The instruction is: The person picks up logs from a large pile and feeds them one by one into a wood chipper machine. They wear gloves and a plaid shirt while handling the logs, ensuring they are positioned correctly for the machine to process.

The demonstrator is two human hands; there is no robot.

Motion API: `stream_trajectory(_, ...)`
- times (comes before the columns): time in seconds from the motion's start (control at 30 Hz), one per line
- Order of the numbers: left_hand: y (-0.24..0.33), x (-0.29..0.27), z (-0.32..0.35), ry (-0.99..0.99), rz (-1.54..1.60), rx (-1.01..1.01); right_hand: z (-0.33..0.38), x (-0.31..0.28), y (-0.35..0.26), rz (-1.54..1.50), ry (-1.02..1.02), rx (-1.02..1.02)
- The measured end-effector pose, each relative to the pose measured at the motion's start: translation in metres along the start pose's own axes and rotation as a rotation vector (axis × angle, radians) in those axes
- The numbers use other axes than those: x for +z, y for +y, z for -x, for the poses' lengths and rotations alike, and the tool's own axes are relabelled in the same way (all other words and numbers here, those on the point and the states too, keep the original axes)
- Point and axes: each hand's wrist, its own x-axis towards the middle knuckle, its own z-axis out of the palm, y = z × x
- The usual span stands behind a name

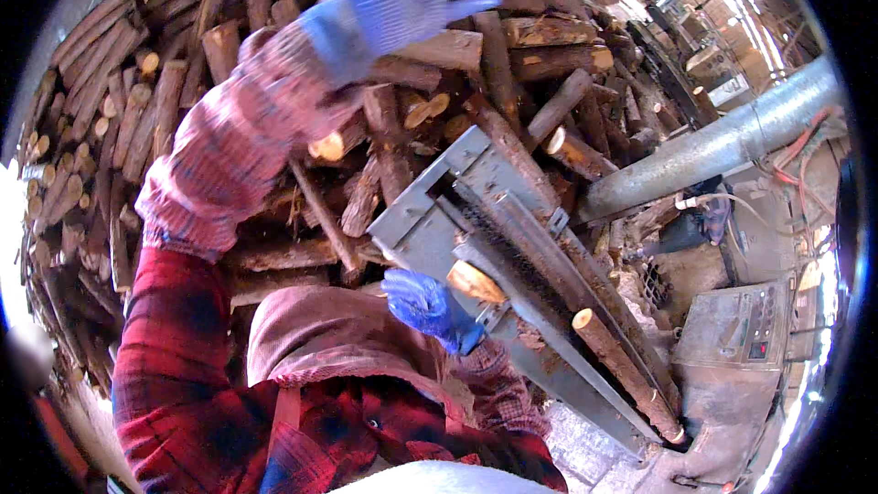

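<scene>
My left hand [412, 0], in a blue knitted glove, is raised over the log pile at the top, fingers stretched out and holding nothing. Lower down, my right hand [425, 309], also gloved in blue, is beside the near edge of a grey metal machine with a long trough [508, 220]. Its fingers look loosely extended, with nothing visible in them. Just right of this hand, a short split piece of wood [476, 282] rests on the machine's edge, next to a small metal bracket [495, 316]. A round log [626, 373] lies lengthwise in the trough's lower right end.
A large pile of cut logs [114, 101] spreads across the left and far side, behind the machine. A thick silvery pipe [713, 151] crosses at the right. Below it are a dusty control box [736, 325] and loose hoses and cables [797, 160].
</scene>
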Motion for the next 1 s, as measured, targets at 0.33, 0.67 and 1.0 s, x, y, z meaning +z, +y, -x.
stream_trajectory(0.33, -0.040, -0.538, 0.612, 0.308, 0.072, 0.164, 0.005, 0.168, 0.181, 0.211, -0.113, 0.344)
stream_trajectory(0.67, -0.357, -0.448, 0.895, 1.891, 0.543, -0.349, -0.050, 0.073, 0.414, 0.548, 0.008, 0.686)
stream_trajectory(1.0, -0.348, -0.490, 0.669, 1.645, 0.233, -0.109, -0.385, 0.007, 0.490, 1.805, 0.381, -0.160)
